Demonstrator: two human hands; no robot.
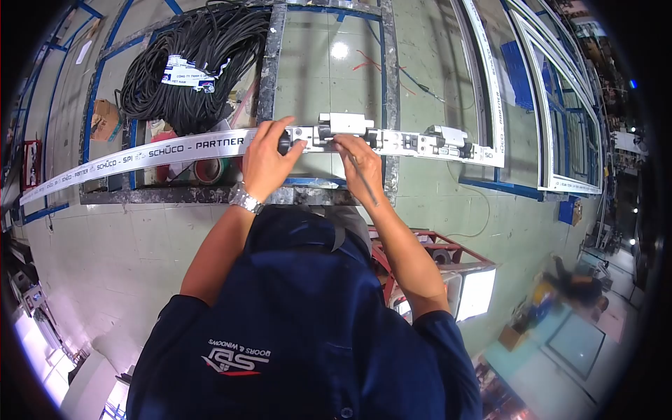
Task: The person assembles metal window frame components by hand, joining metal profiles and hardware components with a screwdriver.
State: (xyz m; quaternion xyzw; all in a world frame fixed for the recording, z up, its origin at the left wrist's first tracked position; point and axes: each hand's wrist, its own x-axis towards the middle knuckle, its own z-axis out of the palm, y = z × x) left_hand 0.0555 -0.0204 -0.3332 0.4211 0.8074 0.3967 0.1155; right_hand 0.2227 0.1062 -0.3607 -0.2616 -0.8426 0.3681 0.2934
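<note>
A long white frame bar (189,145) with printed protective film lies across in front of me, bowed by the wide lens. My left hand (269,159) grips the bar, fingers over its far edge, thumb and forefinger around a black round part (283,143). Just to the right, a silver hinge-like fitting (346,123) sits on the bar. My right hand (360,168) is closed at this fitting, pinching a thin grey rod-like tool (364,180) that slants back along the palm. Its tip is hidden by the fingers. A second silver fitting (448,134) sits nearer the corner.
Under the bar is a blue and dark metal stand (269,63). A coil of black gasket cord (192,66) lies at upper left, a cardboard box (103,120) beside it. White frames (560,105) stand at right. A red rack (455,255) is by my right arm.
</note>
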